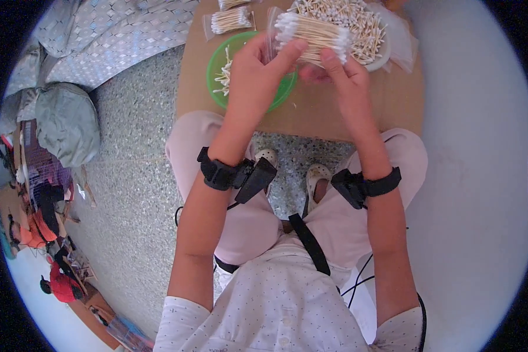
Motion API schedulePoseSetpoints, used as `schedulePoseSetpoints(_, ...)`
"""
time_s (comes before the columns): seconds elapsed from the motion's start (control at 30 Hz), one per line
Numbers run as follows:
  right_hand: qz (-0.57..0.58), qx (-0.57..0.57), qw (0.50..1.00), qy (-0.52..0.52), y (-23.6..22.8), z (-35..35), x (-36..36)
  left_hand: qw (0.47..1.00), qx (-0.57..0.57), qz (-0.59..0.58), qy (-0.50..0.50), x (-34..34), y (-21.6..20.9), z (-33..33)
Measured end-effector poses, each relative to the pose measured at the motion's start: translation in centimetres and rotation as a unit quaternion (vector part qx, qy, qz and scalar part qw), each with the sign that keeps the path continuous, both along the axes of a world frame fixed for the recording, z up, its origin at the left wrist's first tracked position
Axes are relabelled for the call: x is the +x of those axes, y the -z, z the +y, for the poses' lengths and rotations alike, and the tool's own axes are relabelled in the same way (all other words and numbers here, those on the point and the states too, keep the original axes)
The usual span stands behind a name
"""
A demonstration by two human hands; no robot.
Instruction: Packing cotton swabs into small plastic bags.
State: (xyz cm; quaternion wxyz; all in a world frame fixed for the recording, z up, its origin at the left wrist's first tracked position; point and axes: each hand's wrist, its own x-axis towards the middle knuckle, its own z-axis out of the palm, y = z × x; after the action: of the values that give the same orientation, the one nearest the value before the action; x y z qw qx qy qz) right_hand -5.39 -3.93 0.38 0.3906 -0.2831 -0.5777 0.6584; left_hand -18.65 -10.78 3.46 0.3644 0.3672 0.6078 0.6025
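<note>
Both of my hands are raised over the near part of a brown tabletop (328, 120), holding a bundle of cotton swabs (314, 36) between them. Clear plastic, apparently a small bag (271, 29), shows at the bundle's left end. My left hand (261, 67) grips the left side, thumb on top. From the right, my right hand (347, 79) pinches the lower right edge with its thumb. Below and left of the bundle is a green bowl (212, 73) with a few loose swabs (223, 79). Behind it, a white bowl (385, 57) is heaped with swabs (365, 29).
Filled clear bags of swabs (231, 20) lie at the far left of the table. Flat clear bags (403, 44) lie beside the white bowl. A pale wall (475, 146) runs along the right. Fabric-covered furniture (123, 41) and people (64, 287) are off to the left.
</note>
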Motion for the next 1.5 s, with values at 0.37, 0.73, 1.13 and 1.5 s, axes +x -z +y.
schedulePoseSetpoints(0.37,0.097,0.057,0.992,0.05,-1.3,0.0,0.3,0.994,-0.052,0.01,0.098,1.0,0.0,-0.1)
schedulePoseSetpoints(0.73,0.133,0.003,0.979,0.154,-1.2,-1.0,-0.2,0.999,0.013,-0.009,-0.042,4.7,1.1,-0.2)
schedulePoseSetpoints(1.13,0.107,-0.04,0.993,0.043,-2.0,-0.8,0.3,0.988,0.129,0.064,-0.062,3.1,-1.1,-0.1)
schedulePoseSetpoints(1.5,-0.165,0.209,0.964,0.014,-0.7,0.6,2.6,0.979,0.078,0.189,0.01,2.6,1.0,-0.9)
